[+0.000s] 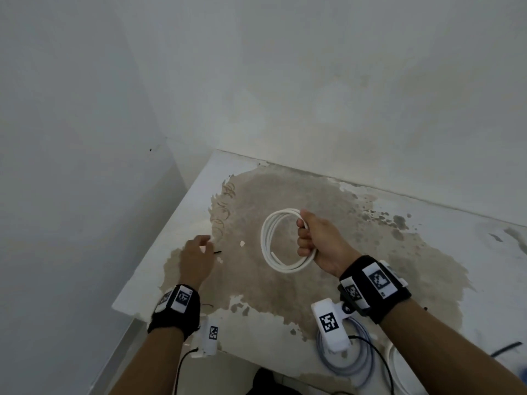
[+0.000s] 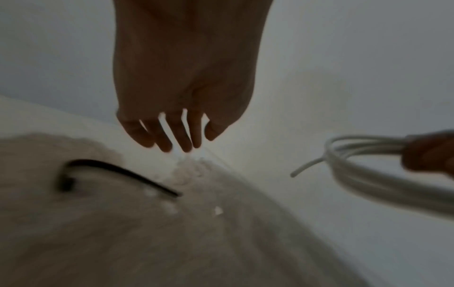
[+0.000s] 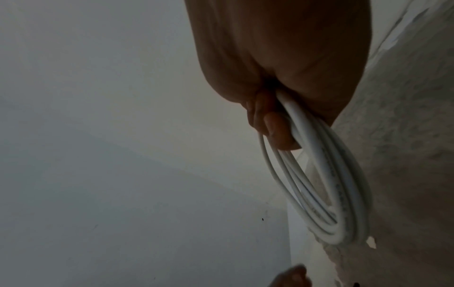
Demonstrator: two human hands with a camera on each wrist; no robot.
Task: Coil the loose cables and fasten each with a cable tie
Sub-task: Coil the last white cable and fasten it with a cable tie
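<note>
My right hand (image 1: 308, 238) grips a white cable coil (image 1: 269, 246) by its right side and holds it just above the stained table (image 1: 256, 280). In the right wrist view the fingers (image 3: 275, 128) curl round the bundled loops of the white cable coil (image 3: 331, 194). My left hand (image 1: 196, 252) hovers over the table's left part with fingers relaxed and holding nothing. A black cable tie (image 2: 117, 172) lies on the table just below the fingertips (image 2: 172, 143) of the left hand; in the head view its tip (image 1: 218, 252) shows beside the hand.
A grey coiled cable (image 1: 362, 363) lies at the near edge under my right wrist, with another white coil (image 1: 396, 366) beside it. A black cable end (image 1: 507, 349) shows at the far right. Walls close off the table at the back and left.
</note>
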